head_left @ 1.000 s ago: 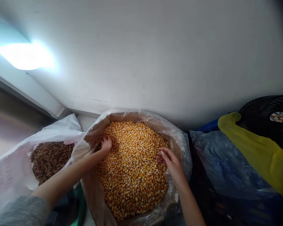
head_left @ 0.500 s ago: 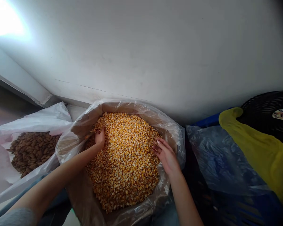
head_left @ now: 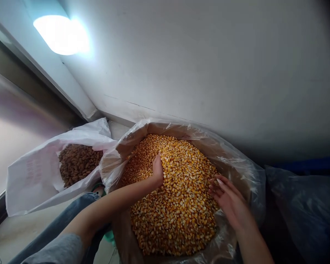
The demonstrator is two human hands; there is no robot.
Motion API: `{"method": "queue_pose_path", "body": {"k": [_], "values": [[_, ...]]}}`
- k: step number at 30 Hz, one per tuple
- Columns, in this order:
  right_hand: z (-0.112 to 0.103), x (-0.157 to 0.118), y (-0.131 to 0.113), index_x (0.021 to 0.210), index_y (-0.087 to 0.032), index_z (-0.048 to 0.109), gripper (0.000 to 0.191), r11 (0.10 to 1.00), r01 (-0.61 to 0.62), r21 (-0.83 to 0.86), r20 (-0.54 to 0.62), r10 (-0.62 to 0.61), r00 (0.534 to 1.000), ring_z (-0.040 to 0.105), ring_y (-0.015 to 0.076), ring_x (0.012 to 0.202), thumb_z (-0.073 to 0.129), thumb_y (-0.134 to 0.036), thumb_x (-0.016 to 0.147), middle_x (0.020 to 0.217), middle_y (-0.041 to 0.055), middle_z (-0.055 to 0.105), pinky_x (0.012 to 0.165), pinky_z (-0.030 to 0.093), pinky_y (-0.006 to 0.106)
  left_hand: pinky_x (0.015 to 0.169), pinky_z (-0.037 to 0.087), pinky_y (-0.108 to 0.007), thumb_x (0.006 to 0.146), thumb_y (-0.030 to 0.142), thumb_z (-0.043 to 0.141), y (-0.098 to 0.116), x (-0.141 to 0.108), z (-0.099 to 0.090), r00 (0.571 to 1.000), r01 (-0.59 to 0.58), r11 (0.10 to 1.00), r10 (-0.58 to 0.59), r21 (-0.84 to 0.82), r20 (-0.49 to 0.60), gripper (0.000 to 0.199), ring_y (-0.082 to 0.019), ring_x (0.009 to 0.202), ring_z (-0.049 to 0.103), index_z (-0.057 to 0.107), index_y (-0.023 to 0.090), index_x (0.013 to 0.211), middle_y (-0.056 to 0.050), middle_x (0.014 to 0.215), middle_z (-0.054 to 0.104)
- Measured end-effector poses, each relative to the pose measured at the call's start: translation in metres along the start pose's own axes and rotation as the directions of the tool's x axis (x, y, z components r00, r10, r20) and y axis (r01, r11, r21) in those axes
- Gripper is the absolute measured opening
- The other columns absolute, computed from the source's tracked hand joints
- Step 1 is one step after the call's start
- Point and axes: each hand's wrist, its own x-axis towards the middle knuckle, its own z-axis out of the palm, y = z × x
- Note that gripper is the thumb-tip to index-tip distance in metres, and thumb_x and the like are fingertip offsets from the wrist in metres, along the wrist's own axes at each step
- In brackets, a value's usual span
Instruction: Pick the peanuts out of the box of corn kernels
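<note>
A cardboard box lined with clear plastic [head_left: 181,129] is heaped with yellow-orange dried corn kernels [head_left: 173,220]. My left hand [head_left: 157,170] stands in the kernels near the middle of the heap, its fingers sunk out of sight. My right hand [head_left: 225,196] rests on the right side of the heap, fingers apart and touching the kernels, close to the plastic liner. I cannot tell whether the left hand holds any kernels.
To the left of the box, an open white sack [head_left: 30,179] holds brown beans or nuts [head_left: 78,165]. A blue-grey plastic bag [head_left: 305,216] lies to the right. A white wall rises behind, with a glaring light [head_left: 60,35] at upper left.
The view has swung left, so the box sits further right and the yellow cloth and black round object are out of sight. My left hand has moved deeper into the corn.
</note>
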Motion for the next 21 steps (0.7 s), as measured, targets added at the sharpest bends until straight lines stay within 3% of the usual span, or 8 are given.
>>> {"method": "queue_pose_path", "body": {"k": [5, 8, 10, 11, 13, 16, 18, 21], "values": [[-0.001, -0.001, 0.000, 0.077, -0.022, 0.061, 0.034, 0.999, 0.049, 0.022, -0.031, -0.049, 0.998, 0.055, 0.0108, 0.067, 0.073, -0.027, 0.046, 0.072, -0.0009, 0.060, 0.059, 0.048, 0.021, 0.096, 0.030, -0.031, 0.076, 0.040, 0.044, -0.019, -0.038, 0.038, 0.982, -0.140, 0.986, 0.127, 0.091, 0.142, 0.035, -0.018, 0.109, 0.045, 0.057, 0.018, 0.101, -0.005, 0.115, 0.054], [-0.005, 0.000, -0.001, 0.078, -0.023, 0.061, 0.032, 0.997, 0.071, 0.020, -0.039, -0.071, 0.997, 0.055, 0.0106, 0.066, 0.072, -0.026, 0.048, 0.073, -0.0009, 0.060, 0.058, 0.048, 0.021, 0.095, 0.031, -0.033, 0.072, 0.038, 0.052, -0.026, -0.061, 0.058, 0.900, -0.347, 0.917, 0.266, 0.196, 0.346, 0.027, -0.019, 0.105, 0.047, 0.062, 0.020, 0.089, -0.004, 0.108, 0.057], [-0.006, -0.001, -0.002, 0.079, -0.024, 0.061, 0.030, 0.995, 0.094, 0.040, -0.034, -0.092, 0.995, 0.055, 0.0105, 0.065, 0.070, -0.026, 0.051, 0.073, -0.0014, 0.059, 0.058, 0.048, 0.022, 0.092, 0.035, -0.031, 0.076, 0.037, 0.047, -0.019, -0.064, 0.059, 0.853, -0.491, 0.814, 0.378, 0.311, 0.359, 0.026, -0.017, 0.103, 0.048, 0.061, 0.021, 0.090, -0.004, 0.106, 0.057], [-0.007, -0.002, -0.002, 0.078, -0.024, 0.061, 0.028, 0.992, 0.108, 0.059, -0.032, -0.106, 0.994, 0.055, 0.0101, 0.065, 0.070, -0.025, 0.052, 0.073, -0.0019, 0.059, 0.058, 0.048, 0.023, 0.090, 0.037, -0.029, 0.078, 0.036, 0.043, -0.011, -0.060, 0.053, 0.856, -0.514, 0.769, 0.428, 0.381, 0.290, 0.027, -0.016, 0.101, 0.049, 0.059, 0.021, 0.093, -0.004, 0.105, 0.057], [-0.006, -0.004, -0.003, 0.077, -0.024, 0.060, 0.025, 0.987, 0.128, 0.099, -0.028, -0.126, 0.992, 0.054, 0.0090, 0.064, 0.069, -0.025, 0.054, 0.072, -0.0030, 0.059, 0.058, 0.047, 0.022, 0.086, 0.039, -0.026, 0.080, 0.034, 0.040, 0.007, -0.044, 0.031, 0.861, -0.423, 0.683, 0.508, 0.595, 0.029, 0.027, -0.014, 0.098, 0.051, 0.057, 0.021, 0.096, -0.003, 0.104, 0.058], [-0.005, -0.006, -0.004, 0.078, -0.024, 0.060, 0.025, 0.981, 0.139, 0.134, -0.020, -0.137, 0.990, 0.053, 0.0076, 0.064, 0.069, -0.024, 0.054, 0.072, -0.0037, 0.059, 0.058, 0.045, 0.020, 0.092, 0.033, -0.029, 0.085, 0.029, 0.027, 0.027, -0.012, -0.019, 0.830, -0.274, 0.691, 0.521, 0.669, -0.199, 0.035, -0.016, 0.109, 0.042, 0.046, 0.017, 0.113, -0.008, 0.118, 0.047], [-0.004, -0.005, -0.004, 0.079, -0.023, 0.060, 0.027, 0.980, 0.139, 0.139, -0.010, -0.139, 0.990, 0.053, 0.0076, 0.063, 0.069, -0.024, 0.054, 0.073, -0.0034, 0.059, 0.058, 0.045, 0.019, 0.091, 0.033, -0.033, 0.087, 0.025, 0.022, 0.026, 0.003, -0.051, 0.806, -0.135, 0.710, 0.484, 0.691, -0.340, 0.037, -0.019, 0.108, 0.042, 0.044, 0.013, 0.114, -0.012, 0.116, 0.046], [-0.005, -0.004, -0.001, 0.080, -0.022, 0.060, 0.028, 0.981, 0.141, 0.135, -0.010, -0.141, 0.990, 0.053, 0.0079, 0.062, 0.069, -0.025, 0.054, 0.073, -0.0029, 0.059, 0.057, 0.044, 0.020, 0.080, 0.042, -0.039, 0.082, 0.030, 0.042, 0.007, 0.010, -0.082, 0.776, 0.033, 0.707, 0.428, 0.707, -0.464, 0.030, -0.018, 0.095, 0.050, 0.047, 0.016, 0.109, -0.008, 0.110, 0.049]]}}
